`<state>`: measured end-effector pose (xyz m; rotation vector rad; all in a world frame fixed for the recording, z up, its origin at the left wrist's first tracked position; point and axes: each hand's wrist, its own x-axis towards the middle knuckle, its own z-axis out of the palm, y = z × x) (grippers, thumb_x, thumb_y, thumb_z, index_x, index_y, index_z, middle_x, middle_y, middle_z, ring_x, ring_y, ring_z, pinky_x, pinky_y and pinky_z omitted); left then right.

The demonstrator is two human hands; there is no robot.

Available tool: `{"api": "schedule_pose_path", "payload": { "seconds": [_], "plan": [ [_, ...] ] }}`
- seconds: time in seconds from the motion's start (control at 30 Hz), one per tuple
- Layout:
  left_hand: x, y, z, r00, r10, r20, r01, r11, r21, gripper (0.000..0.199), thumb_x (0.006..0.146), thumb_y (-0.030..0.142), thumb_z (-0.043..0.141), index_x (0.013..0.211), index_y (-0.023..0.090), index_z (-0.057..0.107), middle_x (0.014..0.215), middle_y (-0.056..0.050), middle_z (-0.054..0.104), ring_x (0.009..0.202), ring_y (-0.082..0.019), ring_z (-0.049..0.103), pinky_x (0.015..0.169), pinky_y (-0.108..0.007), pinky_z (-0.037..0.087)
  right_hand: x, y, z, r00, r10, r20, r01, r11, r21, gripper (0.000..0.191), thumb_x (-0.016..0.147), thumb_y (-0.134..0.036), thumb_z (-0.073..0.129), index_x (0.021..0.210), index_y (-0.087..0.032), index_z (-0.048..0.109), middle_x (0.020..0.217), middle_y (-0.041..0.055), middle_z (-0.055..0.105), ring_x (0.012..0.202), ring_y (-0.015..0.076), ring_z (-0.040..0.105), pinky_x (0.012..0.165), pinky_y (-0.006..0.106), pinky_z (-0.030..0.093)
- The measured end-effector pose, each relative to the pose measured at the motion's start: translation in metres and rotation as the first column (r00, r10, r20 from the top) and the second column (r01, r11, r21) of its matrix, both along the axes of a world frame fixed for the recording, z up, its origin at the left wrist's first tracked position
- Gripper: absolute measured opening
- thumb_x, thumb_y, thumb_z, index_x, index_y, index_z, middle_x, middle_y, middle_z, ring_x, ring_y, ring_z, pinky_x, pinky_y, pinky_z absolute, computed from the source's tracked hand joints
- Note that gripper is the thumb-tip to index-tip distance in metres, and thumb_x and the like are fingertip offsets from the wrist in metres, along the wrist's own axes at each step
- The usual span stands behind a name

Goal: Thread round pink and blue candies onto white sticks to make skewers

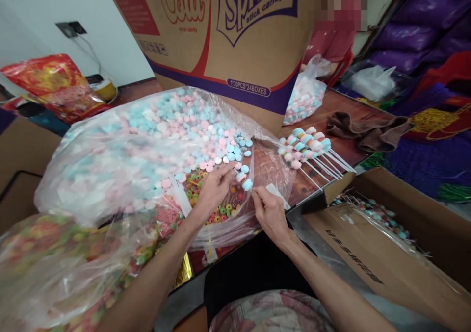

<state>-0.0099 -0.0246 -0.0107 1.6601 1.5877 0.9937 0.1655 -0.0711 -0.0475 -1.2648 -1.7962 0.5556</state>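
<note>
Centrally, a candy stick [244, 181] threaded with pale blue and pink pieces lies between two bare hands above the reddish-brown surface [307, 181]. The right hand [270, 212] pinches the stick's lower end, its thumb and forefinger closed, with the blue piece just beyond the fingertips. The left hand [217, 185] reaches to the upper end, its fingers drawn nearly together just beside the candy; whether they grip a piece cannot be told. Below and between the hands sit small colored rings [224, 212], and loose white sticks [180, 194] lie to the left beside the left forearm. Pastel candies [191, 121] fill a large clear bag [91, 175], spilling from its mouth toward the hands. Rightward, finished candy sticks [305, 143] lie bunched, their white ends pointing away from the bag, near a brown cloth [368, 128]. Behind stands a tall carton [228, 42] marked "Cola" and "stick candy"; a person in red [327, 45] is beyond it. At lower right, an open cardboard box [353, 243] holds more wrapped, multicolored pieces.
</note>
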Motion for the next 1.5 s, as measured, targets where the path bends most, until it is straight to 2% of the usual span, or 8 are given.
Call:
{"api": "schedule_pose_path", "payload": {
  "seconds": [0.1, 0.27, 0.57, 0.83, 0.97, 1.17, 1.3, 1.5],
  "plan": [
    [-0.003, 0.022, 0.004, 0.947, 0.153, -0.282, -0.136, 0.988, 0.079, 0.031, 0.09, 0.026, 0.053, 0.112, 0.021, 0.075, 0.081, -0.003, 0.074, 0.078, -0.02, 0.067, 0.077, -0.03, 0.05, -0.001, -0.001, -0.002, 0.998, -0.055, -0.035, 0.056, 0.998, 0.01, 0.023, 0.1, -0.02, 0.041, 0.083, -0.02, 0.056, 0.066, -0.0016, 0.053, 0.059, 0.0142, 0.049, 0.061, 0.026, 0.035],
    [0.003, 0.037, -0.012, 0.825, 0.122, -0.551, -0.057, 0.989, 0.134, 0.02, 0.087, 0.022, 0.058, 0.097, 0.02, 0.075, 0.096, -0.009, 0.07, 0.087, -0.023, 0.065, 0.078, -0.031, 0.047, -0.001, -0.002, -0.005, 0.999, -0.039, -0.038, 0.041, 0.998, 0.04, 0.022, 0.1, -0.02, 0.041, 0.086, -0.02, 0.058, 0.068, -0.0008, 0.056, 0.06, 0.0146, 0.053, 0.061, 0.026, 0.037],
    [-0.017, 0.041, -0.016, 0.96, 0.243, -0.141, -0.24, 0.97, 0.036, 0.021, 0.083, 0.03, 0.063, 0.096, 0.016, 0.073, 0.085, -0.005, 0.072, 0.075, -0.018, 0.066, 0.071, -0.027, 0.048, -0.003, -0.005, -0.009, 0.999, -0.033, -0.025, 0.035, 0.996, 0.083, 0.02, 0.101, -0.017, 0.042, 0.09, -0.019, 0.058, 0.074, 0.0017, 0.061, 0.069, 0.0161, 0.061, 0.067, 0.026, 0.042],
    [-0.001, 0.058, -0.012, 0.881, 0.103, -0.462, -0.068, 0.993, 0.093, 0.015, 0.082, 0.021, 0.057, 0.078, 0.018, 0.072, 0.086, -0.008, 0.071, 0.083, -0.022, 0.064, 0.075, -0.031, 0.046, -0.002, -0.004, -0.007, 1.0, -0.03, -0.006, 0.031, 0.995, 0.095, 0.02, 0.102, -0.019, 0.041, 0.09, -0.019, 0.058, 0.075, 0.0014, 0.061, 0.068, 0.0159, 0.06, 0.066, 0.026, 0.042],
    [-0.012, 0.052, -0.012, 0.956, 0.144, -0.254, -0.142, 0.99, 0.026, 0.016, 0.081, 0.025, 0.059, 0.091, 0.018, 0.069, 0.078, -0.004, 0.069, 0.075, -0.02, 0.065, 0.072, -0.029, 0.048, 0.0, -0.004, -0.005, 1.0, -0.028, 0.004, 0.027, 0.996, 0.09, 0.021, 0.101, -0.019, 0.042, 0.088, -0.019, 0.058, 0.073, 0.0011, 0.06, 0.067, 0.0156, 0.059, 0.064, 0.026, 0.041],
    [-0.035, 0.024, -0.012, 1.0, -0.006, -0.023, 0.005, 0.998, -0.067, 0.045, 0.081, 0.026, 0.062, 0.125, 0.022, 0.056, 0.089, -0.002, 0.074, 0.076, -0.017, 0.068, 0.073, -0.028, 0.052, 0.001, -0.005, -0.006, 0.999, -0.036, 0.009, 0.035, 0.996, 0.086, 0.02, 0.1, -0.017, 0.043, 0.088, -0.019, 0.06, 0.072, 0.0013, 0.06, 0.066, 0.0157, 0.059, 0.064, 0.026, 0.04],
    [-0.047, 0.008, -0.01, 0.978, 0.081, -0.19, -0.062, 0.992, 0.107, 0.025, 0.085, 0.027, 0.06, 0.107, 0.021, 0.07, 0.099, -0.004, 0.073, 0.084, -0.018, 0.067, 0.08, -0.03, 0.051, 0.001, -0.006, -0.007, 0.999, -0.041, 0.017, 0.039, 0.996, 0.076, 0.02, 0.1, -0.02, 0.043, 0.089, -0.019, 0.06, 0.073, 0.0016, 0.061, 0.066, 0.0162, 0.059, 0.065, 0.026, 0.04],
    [-0.05, -0.013, -0.01, 0.852, -0.103, -0.513, 0.167, 0.983, 0.078, 0.02, 0.086, 0.019, 0.059, 0.095, 0.024, 0.076, 0.088, -0.005, 0.064, 0.084, -0.02, 0.061, 0.076, -0.03, 0.047, 0.0, -0.006, -0.007, 0.999, -0.039, 0.011, 0.038, 0.997, 0.062, 0.02, 0.101, -0.022, 0.043, 0.091, -0.019, 0.061, 0.077, 0.0037, 0.065, 0.07, 0.0174, 0.062, 0.068, 0.027, 0.042]
  ]
}}
